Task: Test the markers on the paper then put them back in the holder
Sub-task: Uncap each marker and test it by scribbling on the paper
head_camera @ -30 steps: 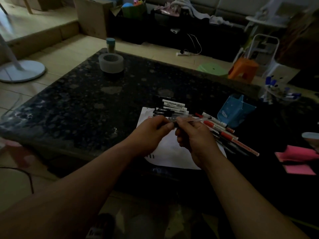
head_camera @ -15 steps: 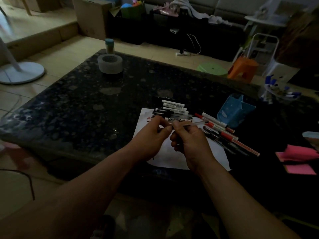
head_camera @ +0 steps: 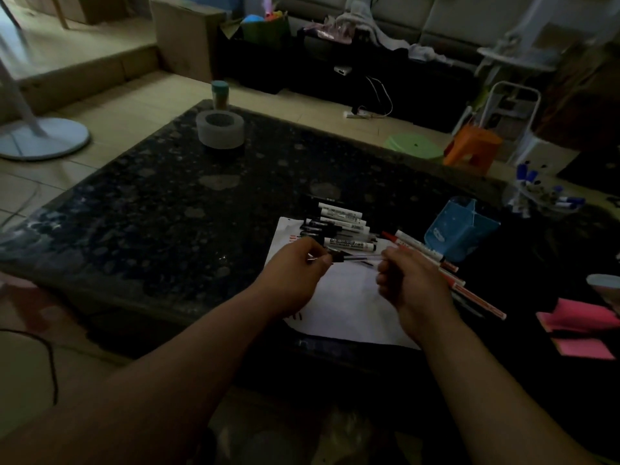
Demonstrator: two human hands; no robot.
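Note:
A white paper (head_camera: pixel 349 307) lies on the dark stone table (head_camera: pixel 151 209) near its front edge. Both hands hover just above the paper. My right hand (head_camera: pixel 409 283) grips the end of a thin clear pen (head_camera: pixel 359 260) that points left. My left hand (head_camera: pixel 295 273) pinches a small dark piece, apparently the pen's cap, just off the tip. Several black-and-white markers (head_camera: pixel 339 223) lie side by side at the paper's far edge. Red pens (head_camera: pixel 476 297) lie along its right edge. The blue holder (head_camera: pixel 459 229) stands tilted to the right of them.
A roll of grey tape (head_camera: pixel 219 129) and a small bottle (head_camera: pixel 219 94) sit at the table's far left. Pink sticky notes (head_camera: pixel 580 320) lie at the right. Beyond the table are a fan base (head_camera: pixel 43 139) and an orange stool (head_camera: pixel 473 147).
My hands were joined on the pen and have pulled apart. The left hand went left with the small dark piece. The right hand went right with the pen.

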